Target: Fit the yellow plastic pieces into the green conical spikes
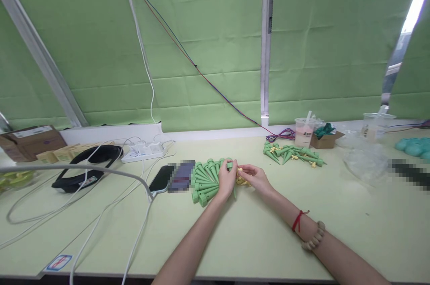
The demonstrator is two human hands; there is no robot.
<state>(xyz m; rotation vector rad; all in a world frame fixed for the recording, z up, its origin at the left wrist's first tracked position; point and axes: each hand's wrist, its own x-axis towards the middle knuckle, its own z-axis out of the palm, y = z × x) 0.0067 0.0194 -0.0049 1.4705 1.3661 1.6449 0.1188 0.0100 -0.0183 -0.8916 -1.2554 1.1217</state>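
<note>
At the middle of the pale green table (235, 236), both hands met over a fan of green plastic spikes (205, 181). Left hand (227, 181) lay on the right edge of that fan, its fingers curled closed around one or more spikes. Right hand (254, 176) was just right of it, fingers pinched on a small yellow piece (240, 180); further yellow pieces lay beneath the hands, their number not discernible. A red cord (298, 219) and a beaded bracelet (314, 236) circled the right wrist.

Left of the fan lay a dark phone (161, 178) touching a blurred rectangular item. Farther left sat a black headset (88, 167), a white power strip (144, 151) with white cables trailing toward the near edge, and a cardboard box (30, 142) at the far left.

Far right of the hands, well apart from them, a second heap of green spikes (293, 153) lay mixed with yellow pieces. Behind it stood a lidded drink cup (304, 132) and a small open carton (325, 139). Clear plastic bags (364, 159) and teal objects (414, 147) occupied the right end. Green blinds (208, 43) closed the background.
</note>
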